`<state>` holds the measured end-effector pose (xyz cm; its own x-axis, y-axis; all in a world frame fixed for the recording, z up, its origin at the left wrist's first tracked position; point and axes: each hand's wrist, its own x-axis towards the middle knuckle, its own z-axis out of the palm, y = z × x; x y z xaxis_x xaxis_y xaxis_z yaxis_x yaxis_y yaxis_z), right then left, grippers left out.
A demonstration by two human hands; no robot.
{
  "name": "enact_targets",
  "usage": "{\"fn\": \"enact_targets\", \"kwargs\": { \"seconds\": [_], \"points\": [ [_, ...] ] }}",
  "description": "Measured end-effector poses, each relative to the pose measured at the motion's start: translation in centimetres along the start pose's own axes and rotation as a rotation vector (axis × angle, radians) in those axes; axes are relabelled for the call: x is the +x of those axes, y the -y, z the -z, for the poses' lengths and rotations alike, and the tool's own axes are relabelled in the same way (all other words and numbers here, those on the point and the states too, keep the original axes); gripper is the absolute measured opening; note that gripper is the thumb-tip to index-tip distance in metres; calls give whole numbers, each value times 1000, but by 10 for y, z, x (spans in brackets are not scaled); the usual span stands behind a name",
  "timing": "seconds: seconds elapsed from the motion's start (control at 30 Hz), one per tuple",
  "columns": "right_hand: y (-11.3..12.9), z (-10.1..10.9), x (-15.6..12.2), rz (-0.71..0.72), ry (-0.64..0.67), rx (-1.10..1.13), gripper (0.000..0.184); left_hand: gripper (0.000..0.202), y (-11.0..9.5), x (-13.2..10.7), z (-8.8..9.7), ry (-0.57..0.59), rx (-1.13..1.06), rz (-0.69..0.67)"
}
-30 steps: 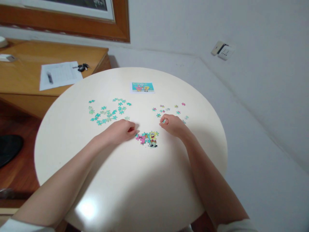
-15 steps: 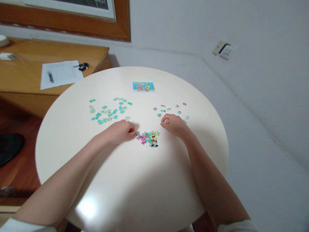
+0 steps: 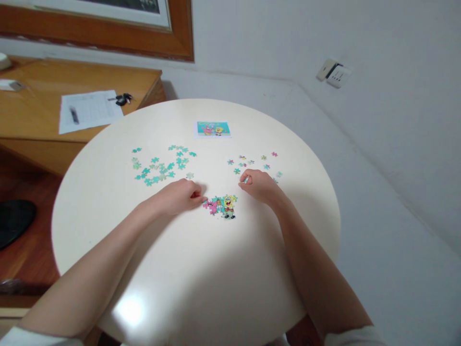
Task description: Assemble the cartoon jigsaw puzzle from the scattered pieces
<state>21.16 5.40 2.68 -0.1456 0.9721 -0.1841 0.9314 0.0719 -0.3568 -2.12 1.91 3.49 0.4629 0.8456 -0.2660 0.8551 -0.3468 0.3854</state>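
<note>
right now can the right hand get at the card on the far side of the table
Probably yes: only flat loose pieces lie near the line from the right hand to the card, though that hand seems to pinch a small piece.

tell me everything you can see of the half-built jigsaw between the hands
The jigsaw lies flat on the pale round table, a thin, glossy-looking, card-like patch of joined pieces with an irregular, knobbed outline. SpongeBob, yellow, stands on its right part; a pink figure fills the left, with teal between. The left hand's fingertips are at its left edge; actual contact is unclear.
</note>
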Motion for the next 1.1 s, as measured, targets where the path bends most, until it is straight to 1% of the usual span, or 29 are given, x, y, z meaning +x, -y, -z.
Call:
{"fn": "enact_targets", "kwargs": {
  "seconds": [0.1, 0.2, 0.33, 0.73, 0.87, 1.1],
  "points": [
    [-1, 0, 1, 7, 3, -7, 13, 30, -1, -1, 1, 22, -29, -5],
    [-2, -1, 1, 16, -1, -11, 13, 25, 1, -2, 1, 48, -84, -43],
    [-3, -2, 1, 33, -17, -16, 12, 26, 3, -1, 1, 60, -110, -79],
    [-2, 0, 1, 6, 0, 2, 12, 21, -5, -1, 3, 76, -14, 2],
    [-1, 1, 0, -13, 10, 1, 13, 20, -5, -1, 2, 64, -17, -3],
    [-1, 0, 1, 7, 9, -17, 16, 18, -3, -1, -1, 39, -11, -32]
  ]
}}
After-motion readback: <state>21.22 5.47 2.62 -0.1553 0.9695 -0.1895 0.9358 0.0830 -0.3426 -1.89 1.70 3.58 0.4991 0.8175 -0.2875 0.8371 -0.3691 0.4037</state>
